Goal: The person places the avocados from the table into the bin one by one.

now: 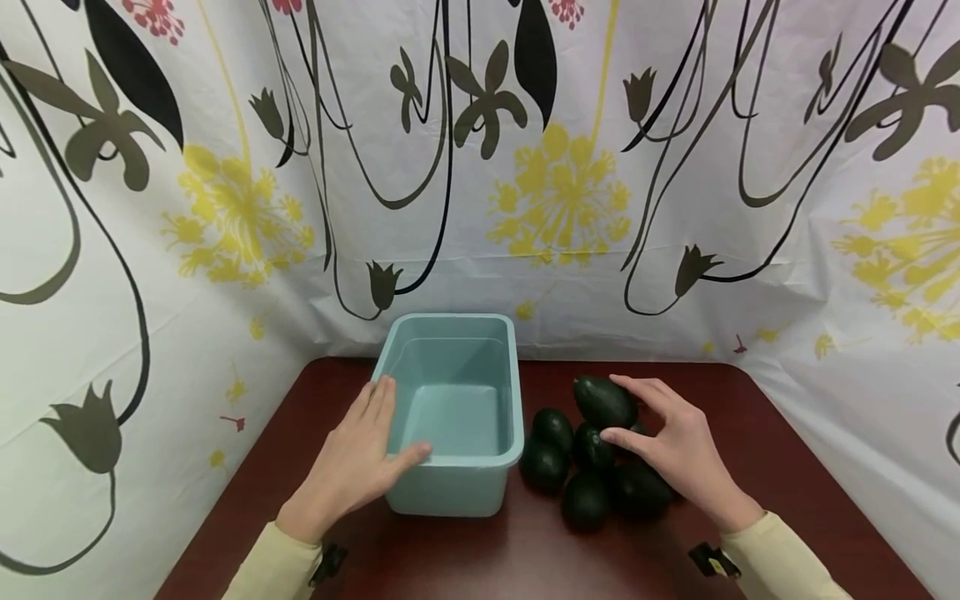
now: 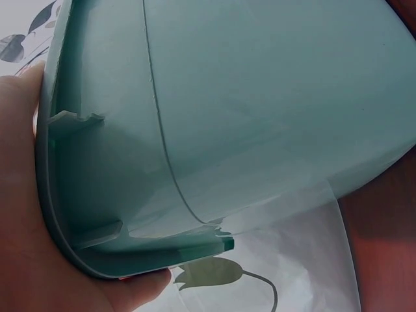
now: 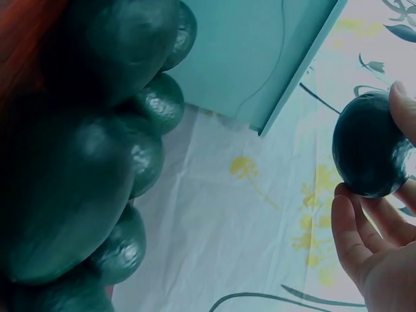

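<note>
A light teal plastic bin (image 1: 446, 490) stands on the table, with no contents visible inside. My left hand (image 1: 356, 458) rests on its near left rim, fingers straight and thumb stretched over the front corner; the left wrist view shows this hand (image 2: 16, 201) along the rim from outside. To the right of the bin, my right hand (image 1: 678, 437) holds a dark green avocado (image 1: 603, 402) between thumb and fingertips, above a heap of several more avocados (image 1: 587, 502). In the right wrist view the gripped avocado (image 3: 367, 149) is apart from the heap.
The dark red-brown table (image 1: 517, 567) has rounded far corners. A white cloth (image 1: 465, 242) printed with flowers hangs behind it and along both sides. The heaped avocados lie close against the bin's right wall.
</note>
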The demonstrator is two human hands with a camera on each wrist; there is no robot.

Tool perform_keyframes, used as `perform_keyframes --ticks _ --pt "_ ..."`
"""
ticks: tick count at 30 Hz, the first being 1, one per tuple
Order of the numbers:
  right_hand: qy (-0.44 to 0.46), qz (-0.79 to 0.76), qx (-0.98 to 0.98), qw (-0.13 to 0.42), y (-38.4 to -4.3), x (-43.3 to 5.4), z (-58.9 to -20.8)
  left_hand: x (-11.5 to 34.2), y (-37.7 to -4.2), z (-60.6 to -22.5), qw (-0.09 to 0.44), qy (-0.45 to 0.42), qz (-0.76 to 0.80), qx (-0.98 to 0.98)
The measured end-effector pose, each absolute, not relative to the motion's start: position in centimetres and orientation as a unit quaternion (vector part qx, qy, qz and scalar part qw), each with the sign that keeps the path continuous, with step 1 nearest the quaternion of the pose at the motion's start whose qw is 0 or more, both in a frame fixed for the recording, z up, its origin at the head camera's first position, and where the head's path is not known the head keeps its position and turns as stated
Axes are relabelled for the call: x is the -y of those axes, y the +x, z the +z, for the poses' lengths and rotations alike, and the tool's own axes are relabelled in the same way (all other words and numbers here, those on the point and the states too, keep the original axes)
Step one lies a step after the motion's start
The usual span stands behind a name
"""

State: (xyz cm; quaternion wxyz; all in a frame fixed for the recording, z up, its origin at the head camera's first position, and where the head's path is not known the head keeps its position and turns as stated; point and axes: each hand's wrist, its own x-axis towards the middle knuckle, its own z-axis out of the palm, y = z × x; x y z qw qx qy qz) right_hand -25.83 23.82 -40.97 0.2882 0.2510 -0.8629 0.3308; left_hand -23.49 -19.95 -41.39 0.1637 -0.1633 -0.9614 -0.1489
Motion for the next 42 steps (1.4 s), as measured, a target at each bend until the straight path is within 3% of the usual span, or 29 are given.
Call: perform_keyframes --ticks 22,42 --pt "0.3 0.345 0.854 0.248 -28.0 -17.9 -39.2 19.9 -23.6 -41.4 0.172 -0.161 -0.152 0.96" --pt "0.369 0.375 0.833 0.174 -28.8 -13.2 -39.2 20.0 -23.4 -41.4 0.172 -0.164 -0.145 0.961"
